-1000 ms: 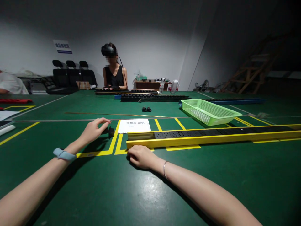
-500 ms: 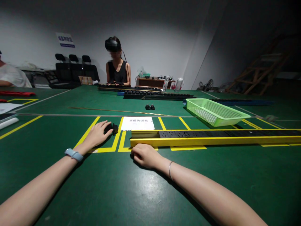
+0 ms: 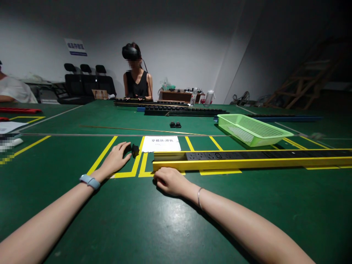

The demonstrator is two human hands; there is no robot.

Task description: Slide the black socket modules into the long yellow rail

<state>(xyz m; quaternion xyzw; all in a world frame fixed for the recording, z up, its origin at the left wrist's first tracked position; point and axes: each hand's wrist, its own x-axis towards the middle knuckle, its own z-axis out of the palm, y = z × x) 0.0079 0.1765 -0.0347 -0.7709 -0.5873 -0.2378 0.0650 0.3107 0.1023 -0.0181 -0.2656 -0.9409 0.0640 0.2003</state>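
My left hand (image 3: 117, 157) rests low over the table with thumb and fingers apart, curved toward a small black module (image 3: 135, 150). The module stands just beyond the fingertips; dark shadow between the fingers hides whether they touch it. A long yellow rail (image 3: 247, 163) lies crosswise to the right, with black socket modules (image 3: 203, 156) in its channel and a bare stretch at the left end. Below that end, my right hand (image 3: 169, 180) is closed with curled fingers, against the rail's front side. Its palm is hidden, so I cannot see what it holds, if anything.
Behind the rail are a white paper label (image 3: 161, 143) and a green basket (image 3: 251, 139). Two small black modules (image 3: 175, 125) and a thin rod (image 3: 137, 129) lie farther back. A person (image 3: 137, 82) in a headset sits across the table by dark rails (image 3: 184, 111).
My left hand has shifted slightly right, its thumb and fingers still apart near the black module. My right hand and the yellow rail are nearly unmoved.
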